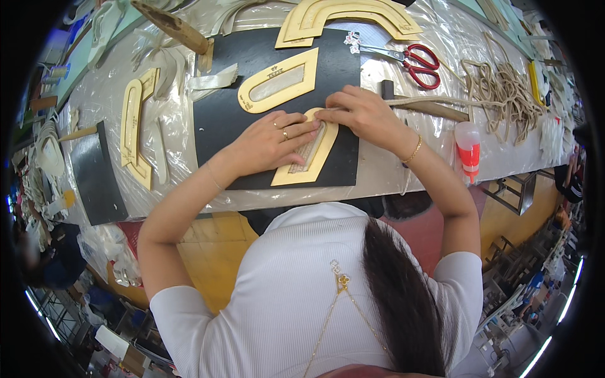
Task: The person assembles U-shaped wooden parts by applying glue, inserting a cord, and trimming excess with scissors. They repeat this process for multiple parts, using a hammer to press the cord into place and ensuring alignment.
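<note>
Hands: left hand flat, fingers spread, pinning yellow template so it can't slip; right hand pinches its top edge. Template lies on black mat on table. Second template, scissors, glue bottle nearby.

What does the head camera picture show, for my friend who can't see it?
A person's left hand and right hand press a yellow curved template flat on a black mat on a plastic-covered table. Nearby lie red-handled scissors, tangled beige cord and a small bottle.
</note>
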{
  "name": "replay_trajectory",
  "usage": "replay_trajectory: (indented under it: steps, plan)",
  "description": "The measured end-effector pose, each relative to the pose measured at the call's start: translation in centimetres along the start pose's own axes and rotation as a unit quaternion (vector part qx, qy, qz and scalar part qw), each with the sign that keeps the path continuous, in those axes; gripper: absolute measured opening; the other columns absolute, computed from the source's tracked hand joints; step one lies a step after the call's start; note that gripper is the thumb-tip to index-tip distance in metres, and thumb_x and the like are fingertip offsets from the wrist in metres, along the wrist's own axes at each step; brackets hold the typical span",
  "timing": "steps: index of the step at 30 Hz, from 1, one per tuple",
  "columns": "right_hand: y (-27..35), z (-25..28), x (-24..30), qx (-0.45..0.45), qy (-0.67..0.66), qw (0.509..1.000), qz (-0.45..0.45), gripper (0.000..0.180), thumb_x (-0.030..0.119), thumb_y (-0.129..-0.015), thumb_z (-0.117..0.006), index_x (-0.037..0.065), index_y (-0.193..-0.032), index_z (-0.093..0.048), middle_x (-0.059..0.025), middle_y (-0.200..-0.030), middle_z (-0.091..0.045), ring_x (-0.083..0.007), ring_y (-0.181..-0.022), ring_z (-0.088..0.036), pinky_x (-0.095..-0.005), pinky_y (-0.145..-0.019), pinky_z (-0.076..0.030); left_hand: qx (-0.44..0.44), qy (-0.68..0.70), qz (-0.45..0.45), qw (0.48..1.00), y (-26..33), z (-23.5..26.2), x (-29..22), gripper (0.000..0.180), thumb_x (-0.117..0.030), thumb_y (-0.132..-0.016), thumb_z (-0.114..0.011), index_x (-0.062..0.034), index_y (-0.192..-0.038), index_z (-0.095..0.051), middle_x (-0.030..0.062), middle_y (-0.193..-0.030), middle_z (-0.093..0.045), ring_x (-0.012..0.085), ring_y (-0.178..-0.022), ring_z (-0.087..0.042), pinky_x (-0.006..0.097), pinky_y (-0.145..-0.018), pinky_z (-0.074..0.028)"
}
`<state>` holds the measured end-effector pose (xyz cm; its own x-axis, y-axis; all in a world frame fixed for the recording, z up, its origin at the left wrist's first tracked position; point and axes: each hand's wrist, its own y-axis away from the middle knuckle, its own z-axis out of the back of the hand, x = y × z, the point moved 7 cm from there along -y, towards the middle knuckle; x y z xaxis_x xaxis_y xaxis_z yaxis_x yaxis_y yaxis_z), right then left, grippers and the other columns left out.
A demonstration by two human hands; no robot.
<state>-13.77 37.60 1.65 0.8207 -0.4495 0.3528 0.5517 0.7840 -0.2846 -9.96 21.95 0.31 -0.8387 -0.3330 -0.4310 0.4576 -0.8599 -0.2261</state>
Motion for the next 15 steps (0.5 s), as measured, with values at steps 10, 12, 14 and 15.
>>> replay_trajectory:
  steps: [10,12,14,15]
  plan:
    - [1.0,0.2,1.0,-0.044,-0.045,0.992,-0.113,0.023,0.006,-0.080,-0.070,0.009,-0.103,-0.073,-0.0052,-0.093,-0.064,-0.0229,-0.082,-0.065,-0.0345,-0.069,-0.054,-0.065,0.018,0.066,0.996,0.9,-0.7,-0.8,0.055,-0.030,-0.075,-0.080,-0.0047,-0.122,-0.068,0.0048,-0.138,-0.061,0.0285,-0.129,-0.055,0.040,-0.103,-0.049]
    - [0.5,0.3,0.9,-0.032,-0.029,0.993,-0.114,0.020,0.008,-0.080,-0.071,0.009,-0.101,-0.073,-0.0049,-0.091,-0.064,-0.0227,-0.081,-0.065,-0.0341,-0.068,-0.054,-0.063,0.017,0.065,0.996,0.8,-0.7,-0.9,0.055,-0.029,-0.074,-0.080,-0.0047,-0.122,-0.068,0.0050,-0.137,-0.062,0.0285,-0.129,-0.055,0.039,-0.103,-0.049]
    - [0.1,0.3,0.9,-0.014,-0.010,0.995,-0.103,0.019,0.010,-0.080,-0.072,0.009,-0.099,-0.072,-0.0045,-0.089,-0.063,-0.0226,-0.080,-0.065,-0.0336,-0.068,-0.053,-0.062,0.015,0.063,0.996,0.7,-0.5,-0.9,0.054,-0.029,-0.075,-0.080,-0.0046,-0.122,-0.069,0.0052,-0.136,-0.063,0.0285,-0.129,-0.055,0.039,-0.102,-0.049]
    - [0.0,0.4,0.9,-0.015,-0.012,0.994,-0.105,0.019,0.010,-0.080,-0.072,0.009,-0.099,-0.072,-0.0043,-0.088,-0.063,-0.0224,-0.080,-0.065,-0.0336,-0.067,-0.053,-0.059,0.015,0.063,0.996,0.7,-0.5,-0.9,0.054,-0.030,-0.075,-0.080,-0.0045,-0.121,-0.069,0.0054,-0.136,-0.062,0.0285,-0.129,-0.055,0.039,-0.102,-0.049]
